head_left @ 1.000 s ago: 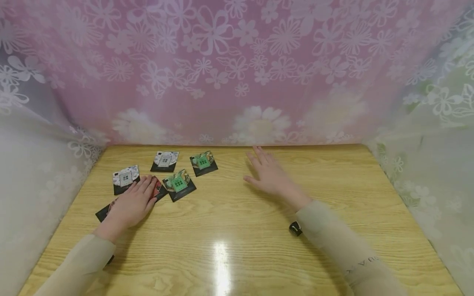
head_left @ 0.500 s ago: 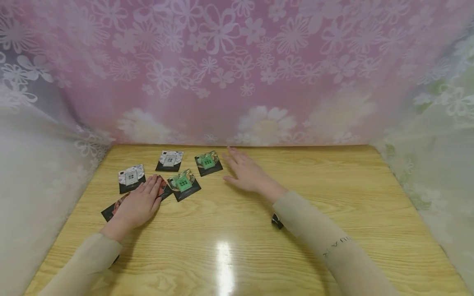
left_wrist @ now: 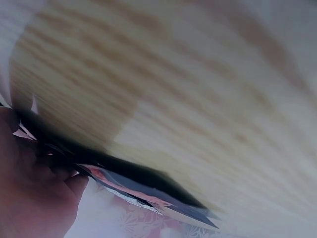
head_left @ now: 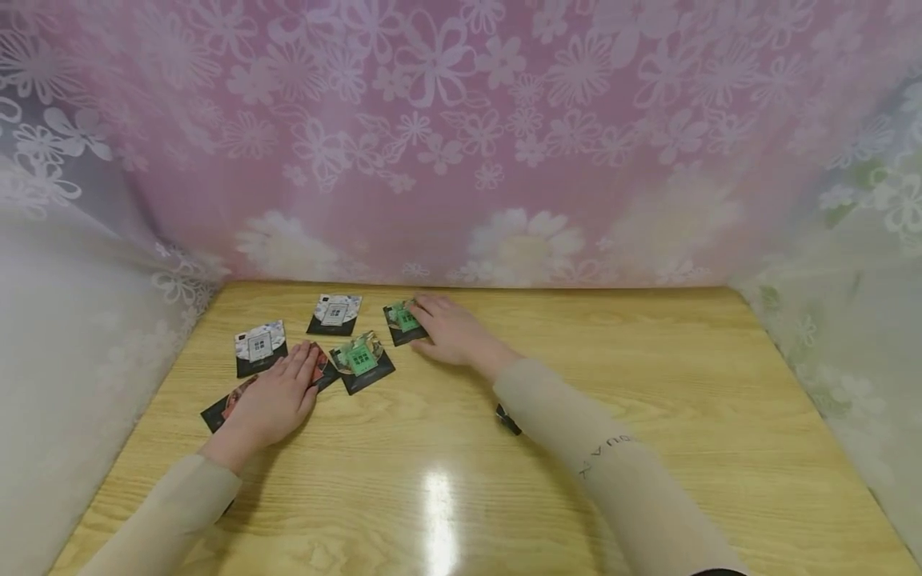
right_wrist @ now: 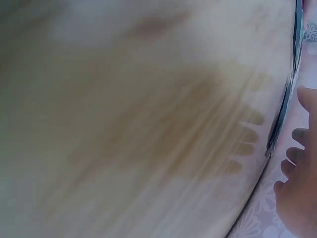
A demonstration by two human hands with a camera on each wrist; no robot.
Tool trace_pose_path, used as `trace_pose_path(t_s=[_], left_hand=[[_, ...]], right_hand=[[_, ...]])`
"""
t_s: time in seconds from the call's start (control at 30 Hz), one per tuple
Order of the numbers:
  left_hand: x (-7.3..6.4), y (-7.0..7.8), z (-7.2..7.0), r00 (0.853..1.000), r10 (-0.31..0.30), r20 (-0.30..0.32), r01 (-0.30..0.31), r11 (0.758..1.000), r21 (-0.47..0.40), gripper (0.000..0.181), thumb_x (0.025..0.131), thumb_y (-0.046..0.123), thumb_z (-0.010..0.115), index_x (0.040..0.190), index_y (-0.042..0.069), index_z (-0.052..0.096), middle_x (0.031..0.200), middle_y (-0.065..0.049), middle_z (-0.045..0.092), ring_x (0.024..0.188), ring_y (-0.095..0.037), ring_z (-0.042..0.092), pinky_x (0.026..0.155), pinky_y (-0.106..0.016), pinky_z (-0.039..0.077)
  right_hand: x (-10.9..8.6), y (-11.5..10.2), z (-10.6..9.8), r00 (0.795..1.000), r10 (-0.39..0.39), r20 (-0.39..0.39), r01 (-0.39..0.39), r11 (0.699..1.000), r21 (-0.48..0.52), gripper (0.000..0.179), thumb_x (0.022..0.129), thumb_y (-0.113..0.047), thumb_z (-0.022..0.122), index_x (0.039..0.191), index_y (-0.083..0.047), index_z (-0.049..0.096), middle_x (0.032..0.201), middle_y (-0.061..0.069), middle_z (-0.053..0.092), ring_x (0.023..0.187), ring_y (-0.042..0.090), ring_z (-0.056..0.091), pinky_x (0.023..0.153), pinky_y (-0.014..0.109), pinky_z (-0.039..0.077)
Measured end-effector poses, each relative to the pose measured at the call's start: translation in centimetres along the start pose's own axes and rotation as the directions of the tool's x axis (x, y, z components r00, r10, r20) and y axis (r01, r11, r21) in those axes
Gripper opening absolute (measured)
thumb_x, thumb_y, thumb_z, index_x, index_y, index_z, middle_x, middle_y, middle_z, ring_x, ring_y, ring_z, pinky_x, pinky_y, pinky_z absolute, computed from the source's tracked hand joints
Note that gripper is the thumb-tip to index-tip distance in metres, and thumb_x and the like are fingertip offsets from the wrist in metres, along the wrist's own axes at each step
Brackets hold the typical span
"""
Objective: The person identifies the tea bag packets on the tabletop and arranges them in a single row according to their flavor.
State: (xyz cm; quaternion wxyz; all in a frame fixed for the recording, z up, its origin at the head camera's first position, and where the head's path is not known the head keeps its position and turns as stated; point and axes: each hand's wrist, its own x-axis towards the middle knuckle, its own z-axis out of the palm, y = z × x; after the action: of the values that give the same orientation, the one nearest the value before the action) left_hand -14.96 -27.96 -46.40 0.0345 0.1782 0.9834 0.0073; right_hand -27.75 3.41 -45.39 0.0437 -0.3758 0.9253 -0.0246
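Right hand: the right hand (head_left: 448, 332) lay on the far green card (head_left: 402, 320), fingers bent down over its right edge; whether they pinched it or only pressed on it could not be told.
Far green card: flat on the wooden table (head_left: 648, 416), under and just left of those fingertips, near the back edge; it sat turned like a diamond, one corner toward the curtain (head_left: 461, 144), with no clear long axis.
Left hand: the left hand (head_left: 274, 400) rested flat, fingers straight, on the red card (head_left: 223, 410), apparently pinning it; it gripped nothing.
Red card: mostly hidden under the palm, its dark corner jutting out behind the wrist.
Beyond the left fingertips: a grey card (head_left: 259, 347), a second grey card (head_left: 334, 314), a near green card (head_left: 362, 362).
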Motion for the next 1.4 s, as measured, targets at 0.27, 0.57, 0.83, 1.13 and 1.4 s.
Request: trace_pose_path(t_s=[0.27,0.57,0.83,1.13,1.4], left_hand=[[-0.1,0.1,0.0,1.0,-0.002,-0.009,0.002,1.0,0.008,0.066,0.112,0.027,0.048,0.162,-0.011,0.031,0.17,-0.032,0.028,0.157,-0.05,0.033,0.128,-0.06,0.035],[0.2,0.1,0.1,1.0,0.002,-0.007,-0.002,1.0,0.013,0.065,0.112,0.027,0.047,0.162,-0.011,0.031,0.171,-0.032,0.027,0.157,-0.05,0.032,0.129,-0.059,0.034],[0.5,0.2,0.4,1.0,0.004,-0.008,-0.004,1.0,0.019,0.066,0.112,0.027,0.047,0.162,-0.011,0.03,0.171,-0.031,0.027,0.158,-0.049,0.032,0.129,-0.058,0.034],[0.4,0.3,0.3,1.0,0.003,-0.011,-0.002,1.0,0.026,0.065,0.111,0.026,0.049,0.161,-0.013,0.033,0.169,-0.033,0.031,0.156,-0.05,0.035,0.128,-0.059,0.036],[0.2,0.2,0.5,1.0,0.001,-0.021,-0.001,1.0,0.029,0.065,0.11,0.025,0.05,0.16,-0.013,0.034,0.169,-0.033,0.032,0.156,-0.05,0.036,0.127,-0.059,0.037]], right_hand=[[2.1,-1.2,0.4,0.999,-0.017,0.045,0.019,0.999,-0.046,0.063,0.117,-0.038,0.039,0.171,-0.011,0.023,0.179,0.01,0.021,0.167,0.026,0.02,0.138,0.041,0.016],[2.1,-1.5,0.5,0.994,-0.01,0.111,0.019,0.997,-0.073,0.059,0.118,-0.032,0.035,0.171,-0.011,0.02,0.179,0.011,0.015,0.168,0.027,0.014,0.138,0.04,0.014],[-0.1,-0.3,0.4,0.992,-0.008,0.124,0.012,0.999,-0.031,0.059,0.118,-0.03,0.038,0.171,-0.011,0.02,0.179,0.012,0.015,0.167,0.029,0.015,0.138,0.04,0.015],[-3.0,1.9,0.8,0.994,0.004,0.106,-0.01,0.998,0.056,0.06,0.117,-0.026,0.042,0.17,-0.009,0.022,0.179,0.014,0.015,0.167,0.031,0.015,0.138,0.044,0.016],[-6.1,4.4,1.0,0.998,0.02,0.064,-0.025,0.996,0.088,0.058,0.116,-0.022,0.044,0.169,-0.005,0.026,0.178,0.018,0.018,0.166,0.034,0.019,0.136,0.049,0.021]])
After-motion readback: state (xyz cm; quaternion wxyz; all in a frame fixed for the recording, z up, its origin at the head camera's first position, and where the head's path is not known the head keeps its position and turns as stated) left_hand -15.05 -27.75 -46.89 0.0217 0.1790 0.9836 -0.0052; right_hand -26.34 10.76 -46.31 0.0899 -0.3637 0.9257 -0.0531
